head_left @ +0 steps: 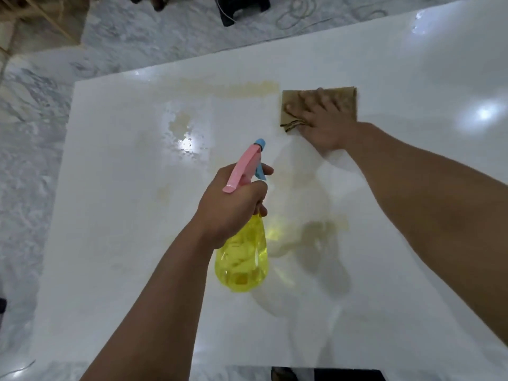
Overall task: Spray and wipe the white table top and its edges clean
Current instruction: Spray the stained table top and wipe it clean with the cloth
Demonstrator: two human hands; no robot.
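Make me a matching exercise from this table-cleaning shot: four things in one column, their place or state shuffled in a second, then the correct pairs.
Things:
1. spray bottle
2. brown cloth
3. yellowish streak
4. black stool

Places or states:
A. on the marble floor beyond the table
B. pressed flat under the right hand
C. gripped in the left hand, above the table
D. along the table's far edge, left of the cloth

Pairs: 1-C, 2-B, 3-D, 4-A
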